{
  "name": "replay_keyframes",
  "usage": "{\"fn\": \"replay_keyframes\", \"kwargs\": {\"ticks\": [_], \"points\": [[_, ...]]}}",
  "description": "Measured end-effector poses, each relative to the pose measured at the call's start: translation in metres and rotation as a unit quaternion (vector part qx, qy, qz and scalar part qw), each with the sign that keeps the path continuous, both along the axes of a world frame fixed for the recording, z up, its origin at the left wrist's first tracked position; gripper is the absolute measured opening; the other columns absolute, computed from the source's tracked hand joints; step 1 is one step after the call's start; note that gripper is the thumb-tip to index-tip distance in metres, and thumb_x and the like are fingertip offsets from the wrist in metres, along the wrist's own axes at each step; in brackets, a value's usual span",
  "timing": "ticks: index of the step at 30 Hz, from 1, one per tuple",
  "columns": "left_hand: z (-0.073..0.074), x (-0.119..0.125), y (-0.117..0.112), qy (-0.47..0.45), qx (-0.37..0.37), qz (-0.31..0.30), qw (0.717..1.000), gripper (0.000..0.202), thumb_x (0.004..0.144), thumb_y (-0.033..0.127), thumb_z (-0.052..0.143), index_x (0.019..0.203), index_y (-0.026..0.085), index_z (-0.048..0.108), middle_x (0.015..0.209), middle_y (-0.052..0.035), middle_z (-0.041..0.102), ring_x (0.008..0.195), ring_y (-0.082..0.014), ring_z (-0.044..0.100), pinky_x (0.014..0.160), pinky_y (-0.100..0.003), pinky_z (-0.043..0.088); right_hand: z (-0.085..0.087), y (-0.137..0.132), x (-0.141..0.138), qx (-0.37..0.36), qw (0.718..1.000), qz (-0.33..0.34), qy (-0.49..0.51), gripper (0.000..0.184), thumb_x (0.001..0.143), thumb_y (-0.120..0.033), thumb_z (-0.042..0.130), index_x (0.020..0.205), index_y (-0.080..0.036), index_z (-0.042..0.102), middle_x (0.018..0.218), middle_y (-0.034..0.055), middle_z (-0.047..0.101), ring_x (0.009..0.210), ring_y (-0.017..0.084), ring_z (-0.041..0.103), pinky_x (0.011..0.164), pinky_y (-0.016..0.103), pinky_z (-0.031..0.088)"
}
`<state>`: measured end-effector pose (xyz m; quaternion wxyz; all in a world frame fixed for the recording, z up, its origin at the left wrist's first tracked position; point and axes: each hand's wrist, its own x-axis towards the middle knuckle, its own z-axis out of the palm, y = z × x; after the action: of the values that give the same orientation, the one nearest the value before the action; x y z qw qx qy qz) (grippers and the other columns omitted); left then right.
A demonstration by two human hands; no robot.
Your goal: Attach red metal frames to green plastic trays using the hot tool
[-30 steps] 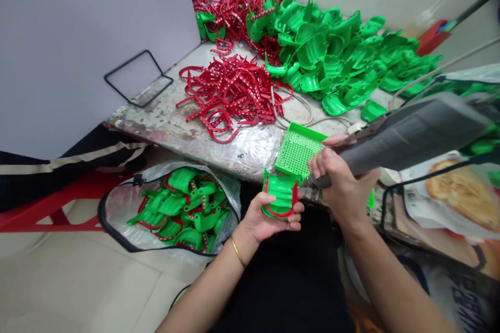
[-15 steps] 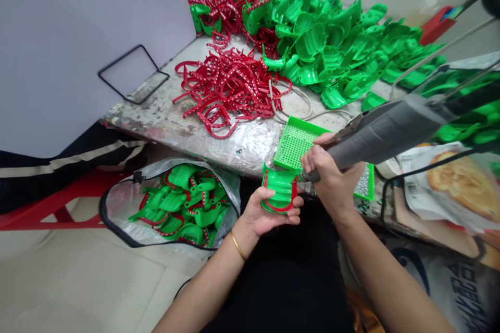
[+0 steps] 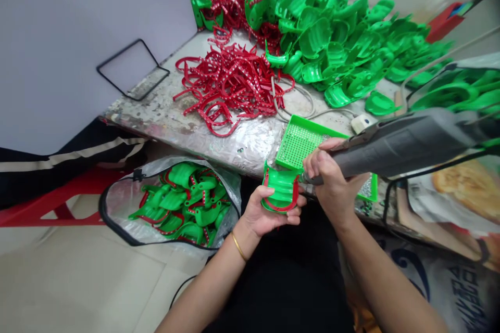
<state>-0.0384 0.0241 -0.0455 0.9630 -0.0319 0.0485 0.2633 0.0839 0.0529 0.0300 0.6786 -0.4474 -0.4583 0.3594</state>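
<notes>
**Grey power tool (image 3: 402,143) is pointing at green piece (image 3: 279,187)**

The left hand (image 3: 260,213) is gripping the green piece by its lower end, thumb lying over the hollow and fingers curling beneath, probably to steady it and keep the red strip (image 3: 296,192) against its edge. The right hand (image 3: 332,182) is wrapping its fingers tightly round the tool's front, likely for aiming the tip at the piece's upper right corner; I cannot tell whether they are touching. The piece is hanging in the air by the counter (image 3: 250,148) edge, just beside the green tray (image 3: 299,148), which is holding shiny bits (image 3: 367,187), presumably within easy reach.

Counting: one piece, one strip and one tool are being held. Two red heaps, one nearer (image 3: 234,83) and one farther (image 3: 226,0), are lying on the counter, with one green pile (image 3: 336,47) spreading alongside. One zippered bag (image 3: 128,197) is holding red-edged green pieces; a second bag (image 3: 478,61) is partly showing. Individual parts are overlapping too much for counting.
</notes>
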Motion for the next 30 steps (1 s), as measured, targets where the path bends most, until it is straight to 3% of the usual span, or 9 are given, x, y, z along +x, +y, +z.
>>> {"fn": "replay_keyframes", "kwargs": {"ticks": [5, 9, 14, 19, 30], "points": [[-0.001, -0.002, 0.0, -0.006, 0.005, -0.01, 1.0, 0.059, 0.067, 0.041, 0.053, 0.114, 0.005, 0.051, 0.085, -0.007, 0.048, 0.066, -0.0127, 0.038, 0.063, -0.026, 0.023, 0.01, 0.012, 0.003, -0.007, 0.999, 0.046, 0.023, 0.015, 0.081, -0.019, 0.061, 0.096, -0.02, 0.057, 0.056, -0.0066, 0.045, 0.045, 0.008, 0.046, 0.047, 0.024, 0.039], [-0.005, -0.002, -0.001, 0.0, 0.025, -0.011, 1.0, 0.061, 0.067, 0.04, 0.053, 0.116, 0.005, 0.051, 0.087, -0.0077, 0.048, 0.066, -0.0127, 0.038, 0.063, -0.026, 0.023, 0.021, 0.04, 0.003, 0.016, 0.999, 0.028, 0.01, 0.016, 0.08, -0.021, 0.063, 0.095, -0.019, 0.058, 0.056, -0.0066, 0.044, 0.044, 0.008, 0.045, 0.046, 0.023, 0.039], [-0.009, -0.003, -0.002, 0.003, 0.034, -0.015, 0.999, 0.061, 0.067, 0.041, 0.054, 0.116, 0.005, 0.051, 0.088, -0.0082, 0.048, 0.066, -0.0125, 0.038, 0.063, -0.026, 0.023, 0.002, 0.073, 0.0, -0.003, 0.999, -0.014, -0.041, 0.016, 0.078, -0.027, 0.063, 0.091, -0.018, 0.059, 0.051, -0.006, 0.048, 0.043, 0.009, 0.046, 0.044, 0.022, 0.04], [-0.012, -0.003, -0.001, -0.001, 0.037, -0.024, 0.999, 0.062, 0.066, 0.041, 0.055, 0.116, 0.004, 0.052, 0.088, -0.0071, 0.047, 0.067, -0.0126, 0.039, 0.064, -0.027, 0.025, -0.019, 0.079, -0.003, -0.02, 0.998, -0.025, -0.061, 0.016, 0.078, -0.027, 0.062, 0.09, -0.017, 0.06, 0.053, -0.0052, 0.051, 0.045, 0.009, 0.05, 0.047, 0.023, 0.043], [-0.011, -0.004, 0.0, -0.002, 0.038, -0.025, 0.999, 0.064, 0.064, 0.042, 0.058, 0.116, 0.005, 0.052, 0.086, -0.0063, 0.046, 0.066, -0.0116, 0.038, 0.062, -0.026, 0.022, -0.025, 0.078, -0.005, -0.023, 0.997, -0.037, -0.069, 0.015, 0.077, -0.027, 0.062, 0.088, -0.017, 0.059, 0.053, -0.0054, 0.052, 0.045, 0.009, 0.05, 0.048, 0.023, 0.045]]}}
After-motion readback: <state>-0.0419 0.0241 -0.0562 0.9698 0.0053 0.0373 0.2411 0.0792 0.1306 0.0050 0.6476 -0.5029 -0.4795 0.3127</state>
